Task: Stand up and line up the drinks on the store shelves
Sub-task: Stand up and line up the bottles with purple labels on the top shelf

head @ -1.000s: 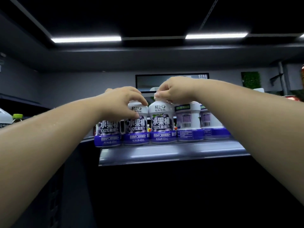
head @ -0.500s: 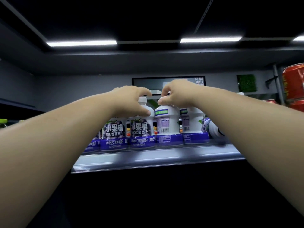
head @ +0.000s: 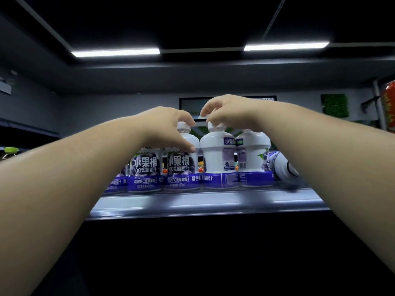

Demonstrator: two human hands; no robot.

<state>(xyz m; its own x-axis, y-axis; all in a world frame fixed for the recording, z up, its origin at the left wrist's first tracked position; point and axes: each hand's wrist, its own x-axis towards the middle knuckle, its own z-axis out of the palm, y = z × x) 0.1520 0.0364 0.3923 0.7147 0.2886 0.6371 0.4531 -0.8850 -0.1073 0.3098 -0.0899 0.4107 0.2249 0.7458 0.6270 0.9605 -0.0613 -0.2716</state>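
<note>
Left hand (head: 168,127) grips 1 labelled bottle (head: 181,165), fingers (head: 206,108) of the right hand (head: 228,112) pinch the turned bottle (head: 218,154) by its cap — I'd twist slowly, base on the shelf (head: 192,201), till its label faces out.

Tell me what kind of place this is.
Most likely a shop's drinks aisle: identical grape juice bottles lined along a metal shelf, with more red-labelled stock at the right edge.
</note>
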